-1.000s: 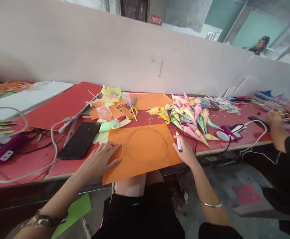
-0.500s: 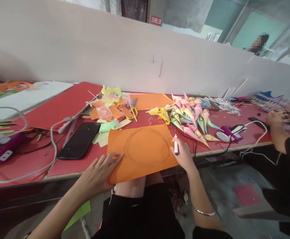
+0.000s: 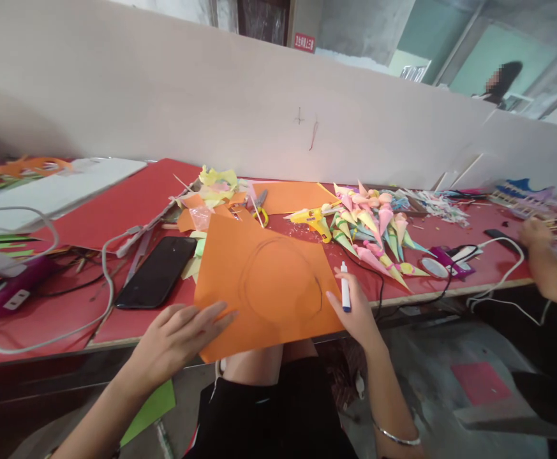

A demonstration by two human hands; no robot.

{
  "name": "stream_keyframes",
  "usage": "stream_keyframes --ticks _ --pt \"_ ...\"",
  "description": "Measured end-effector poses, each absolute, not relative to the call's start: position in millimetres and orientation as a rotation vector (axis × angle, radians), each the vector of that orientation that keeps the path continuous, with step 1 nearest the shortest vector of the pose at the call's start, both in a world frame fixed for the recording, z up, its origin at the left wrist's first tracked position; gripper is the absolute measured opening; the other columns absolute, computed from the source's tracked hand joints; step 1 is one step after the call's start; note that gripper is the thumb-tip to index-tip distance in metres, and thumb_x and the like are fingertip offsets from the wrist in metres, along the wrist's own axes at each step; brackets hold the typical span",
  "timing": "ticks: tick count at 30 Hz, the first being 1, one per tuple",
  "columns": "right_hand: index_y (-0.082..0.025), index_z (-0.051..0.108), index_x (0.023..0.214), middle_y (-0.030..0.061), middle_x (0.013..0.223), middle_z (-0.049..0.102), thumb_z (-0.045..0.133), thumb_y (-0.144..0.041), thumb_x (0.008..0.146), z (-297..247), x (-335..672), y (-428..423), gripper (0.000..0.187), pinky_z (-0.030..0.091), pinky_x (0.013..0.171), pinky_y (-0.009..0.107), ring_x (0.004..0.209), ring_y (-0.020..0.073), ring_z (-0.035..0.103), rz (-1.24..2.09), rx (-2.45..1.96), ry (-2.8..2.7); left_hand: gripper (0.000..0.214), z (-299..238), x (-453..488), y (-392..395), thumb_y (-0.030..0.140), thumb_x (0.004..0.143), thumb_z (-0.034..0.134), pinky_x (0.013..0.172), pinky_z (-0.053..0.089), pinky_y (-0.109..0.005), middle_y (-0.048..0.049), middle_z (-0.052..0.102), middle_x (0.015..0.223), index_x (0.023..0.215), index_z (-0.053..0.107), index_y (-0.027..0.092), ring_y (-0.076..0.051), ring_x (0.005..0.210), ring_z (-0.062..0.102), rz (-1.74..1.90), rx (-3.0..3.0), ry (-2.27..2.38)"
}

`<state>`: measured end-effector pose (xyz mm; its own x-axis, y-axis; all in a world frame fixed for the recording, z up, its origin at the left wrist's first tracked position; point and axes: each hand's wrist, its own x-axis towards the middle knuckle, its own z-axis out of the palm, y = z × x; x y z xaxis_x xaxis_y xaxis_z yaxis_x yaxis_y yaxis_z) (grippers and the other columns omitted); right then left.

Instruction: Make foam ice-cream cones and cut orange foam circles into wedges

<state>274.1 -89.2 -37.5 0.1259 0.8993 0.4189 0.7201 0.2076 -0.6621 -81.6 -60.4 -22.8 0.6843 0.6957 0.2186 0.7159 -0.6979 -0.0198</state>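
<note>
An orange sheet (image 3: 282, 287) with a dark hand-drawn circle lies over the table's front edge, its near part above my lap. My left hand (image 3: 177, 338) rests on its left side, fingers stretched over the surface; the thumb is hard to make out. At the right edge, my right hand (image 3: 357, 312) holds a white marker pen (image 3: 344, 284) with its dark blue end pointing down. Fingers of that hand also touch the sheet's edge. Just beyond the sheet are a yellow glue gun (image 3: 314, 222) and yellow-handled scissors (image 3: 261, 210).
Several pastel paper cones (image 3: 369, 229) are piled right of the glue gun. A black phone (image 3: 156, 273) lies at left, near a purple power strip (image 3: 0, 293) and white cable. A co-worker's hand (image 3: 536, 236) is at far right. A pale partition (image 3: 240, 108) stands behind the table.
The orange sheet has turned slightly, its far left corner now higher and covering more of the scraps behind. Both hands have moved a little lower in view with it.
</note>
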Motion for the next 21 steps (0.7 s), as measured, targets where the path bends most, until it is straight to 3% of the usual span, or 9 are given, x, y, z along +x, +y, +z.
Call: stream_keyframes --ticks 4,10,14,18,21 --pt "-0.022 0.042 0.112 0.0137 0.126 0.051 0.050 -0.028 0.084 -33.8 258.3 -86.9 0.030 0.038 0.100 0.044 0.122 0.0251 0.044 0.244 -1.448 -1.815 0.056 -10.3 -76.6 -25.7 0.007 0.080 0.029 0.084 0.043 -0.040 -0.0023 0.057 0.119 0.119 0.053 0.039 -0.024 0.098 0.054 -0.259 -2.669 -1.277" --pt "-0.023 0.048 0.109 0.0117 0.121 0.056 0.054 -0.025 0.081 -40.8 239.2 -80.7 0.029 0.040 0.093 0.047 0.113 0.0287 0.051 0.197 -1.534 -2.035 0.051 11.4 -73.1 -14.1 0.004 0.081 0.028 0.080 0.041 -0.041 -0.0063 0.048 0.126 0.120 0.051 0.028 -0.026 0.096 0.050 -0.234 -2.471 -1.447" --pt "-0.023 0.051 0.108 0.0112 0.114 0.059 0.051 -0.025 0.083 -38.5 238.1 -79.7 0.025 0.044 0.085 0.045 0.103 0.0281 0.056 0.229 -1.571 -2.036 0.049 6.4 -68.3 -26.4 0.005 0.082 0.027 0.073 0.043 -0.038 -0.0065 0.051 0.120 0.118 0.053 0.027 -0.025 0.092 0.050 -0.159 -2.508 -1.465" --pt "-0.024 0.055 0.107 0.0088 0.102 0.065 0.045 -0.029 0.087 -22.7 236.7 -73.0 0.023 0.046 0.081 0.041 0.095 0.0250 0.059 0.386 -1.522 -1.971 0.038 -10.6 -50.8 -32.5 0.026 0.088 0.033 0.075 0.045 -0.038 -0.0082 0.055 0.109 0.121 0.053 0.027 -0.023 0.089 0.050 -0.192 -2.637 -1.520" --pt "-0.024 0.058 0.106 0.0067 0.105 0.064 0.045 -0.033 0.088 -7.1 230.0 -58.0 0.024 0.047 0.085 0.035 0.098 0.0209 0.060 0.597 -1.310 -1.893 0.039 -19.3 -39.9 -33.8 0.035 0.089 0.034 0.077 0.045 -0.038 -0.0101 0.054 0.109 0.122 0.053 0.025 -0.024 0.089 0.049 -0.260 -2.698 -1.588"
